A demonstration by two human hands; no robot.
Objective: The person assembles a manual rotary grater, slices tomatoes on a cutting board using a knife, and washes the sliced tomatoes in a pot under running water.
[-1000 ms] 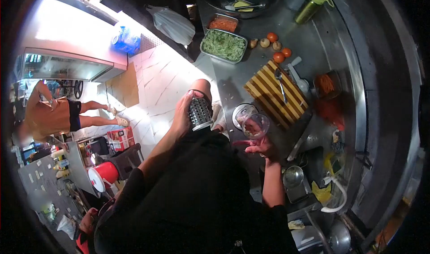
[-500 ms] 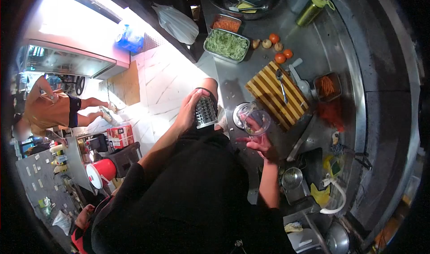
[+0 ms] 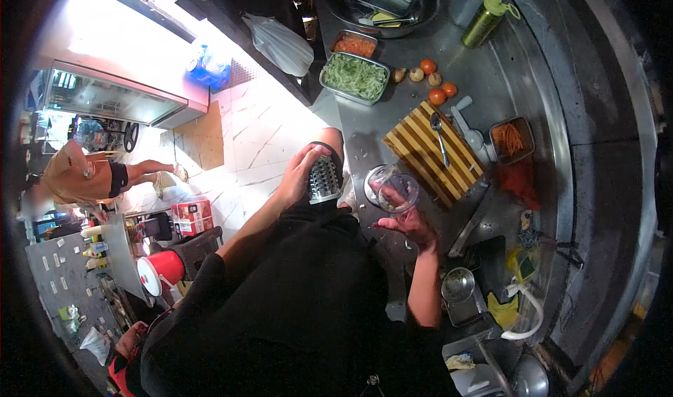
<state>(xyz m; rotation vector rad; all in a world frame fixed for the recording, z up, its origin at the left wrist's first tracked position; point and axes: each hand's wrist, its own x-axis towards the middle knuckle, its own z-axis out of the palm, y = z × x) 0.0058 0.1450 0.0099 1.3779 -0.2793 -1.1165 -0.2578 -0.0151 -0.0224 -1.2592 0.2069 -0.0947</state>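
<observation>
My left hand is wrapped round the top of a metal box grater, held in front of my body beside the counter edge. My right hand is at a clear plastic cup, with fingers showing through its wall and bits of food inside. The cup seems tilted, and a round pale rim shows at its left. Right of the cup lies a striped wooden cutting board with a metal spoon on it. Small white scraps lie on the steel counter near the cup.
A tray of shredded green vegetable, a tray of orange shreds, tomatoes and onions stand at the back. Carrot shreds fill a container at the right. A green bottle stands behind. Another person stands at the left.
My right hand's fingers have shifted up against the cup. My left hand still holds the grater. The other person has changed leg position, and the view has moved slightly.
</observation>
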